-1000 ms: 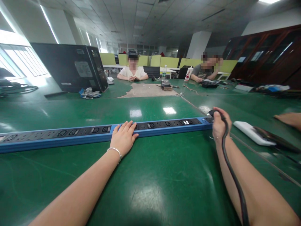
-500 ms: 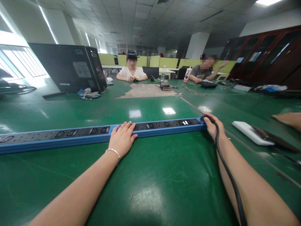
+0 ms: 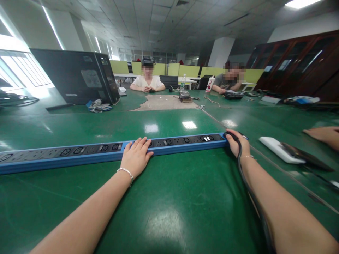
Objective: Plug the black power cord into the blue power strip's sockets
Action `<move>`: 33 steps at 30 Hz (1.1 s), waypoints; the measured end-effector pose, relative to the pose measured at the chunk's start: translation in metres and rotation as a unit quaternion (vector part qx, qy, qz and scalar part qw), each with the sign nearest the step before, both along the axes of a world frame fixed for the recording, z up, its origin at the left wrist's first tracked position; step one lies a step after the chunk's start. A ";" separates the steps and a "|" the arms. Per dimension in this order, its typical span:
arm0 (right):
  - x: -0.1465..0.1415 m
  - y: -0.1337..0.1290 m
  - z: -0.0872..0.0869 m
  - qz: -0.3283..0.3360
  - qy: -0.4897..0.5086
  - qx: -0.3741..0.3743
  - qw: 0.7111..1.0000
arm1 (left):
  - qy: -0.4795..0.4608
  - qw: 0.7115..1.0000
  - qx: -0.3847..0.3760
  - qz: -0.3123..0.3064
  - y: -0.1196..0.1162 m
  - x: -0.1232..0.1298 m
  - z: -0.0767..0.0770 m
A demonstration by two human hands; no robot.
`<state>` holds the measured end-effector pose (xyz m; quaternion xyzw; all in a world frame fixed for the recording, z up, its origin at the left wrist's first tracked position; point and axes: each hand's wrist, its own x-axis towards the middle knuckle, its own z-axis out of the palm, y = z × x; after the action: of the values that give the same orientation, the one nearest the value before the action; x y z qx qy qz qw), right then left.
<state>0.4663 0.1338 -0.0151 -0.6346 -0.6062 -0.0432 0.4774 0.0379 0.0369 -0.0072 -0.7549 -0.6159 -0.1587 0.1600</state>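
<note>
A long blue power strip (image 3: 185, 148) with black sockets on its face lies across the table, running out of view at the left. My left hand (image 3: 136, 153), fingers stretched out, rests flat over the middle of the strip and touches its top and near side. At the strip's right end, my right hand (image 3: 237, 144) grips a thick black power cable (image 3: 242, 173) where it meets the strip. From there the cable runs down along my right forearm. The curled fingers partly hide the joint between cable and strip.
A white box-like device (image 3: 279, 150) and a dark flat object (image 3: 307, 157) lie at the right, near another person's hand (image 3: 321, 135). Behind stand a black computer case (image 3: 76, 76) and gloves (image 3: 98, 106). Two people sit across the green table (image 3: 172, 197).
The view has shifted slightly. The cable now lies closer against my right forearm. My left hand stays on the strip. The far-right person's raised arm has come down.
</note>
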 end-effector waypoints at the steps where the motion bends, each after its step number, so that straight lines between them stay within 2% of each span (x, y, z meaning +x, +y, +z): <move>1: 0.000 0.000 0.000 0.003 0.001 0.001 1.000 | -0.001 1.000 0.001 -0.001 0.000 0.000 0.000; 7: -0.001 0.003 -0.002 0.030 0.055 0.029 0.998 | -0.003 1.000 0.006 -0.002 0.000 0.000 -0.002; 12: -0.012 0.004 0.007 0.018 0.157 0.161 0.974 | -0.004 1.000 0.010 -0.005 0.001 -0.001 -0.002; 13: -0.017 0.002 0.009 0.031 0.160 0.158 0.974 | -0.004 1.000 0.011 -0.006 0.001 -0.001 -0.002; 15: -0.026 -0.001 0.012 0.064 0.139 0.104 0.983 | -0.005 1.000 0.011 -0.006 0.001 -0.001 -0.003; 18: -0.035 -0.003 0.012 0.069 0.094 0.048 0.992 | -0.003 1.000 0.012 -0.004 0.002 0.000 -0.003; 33: -0.035 -0.003 0.004 0.037 -0.012 0.022 0.999 | -0.007 1.000 0.010 -0.007 0.001 0.000 -0.002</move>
<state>0.4311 0.1306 -0.0108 -0.6004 -0.6343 -0.0462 0.4848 0.0377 0.0376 -0.0090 -0.7563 -0.6103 -0.1711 0.1619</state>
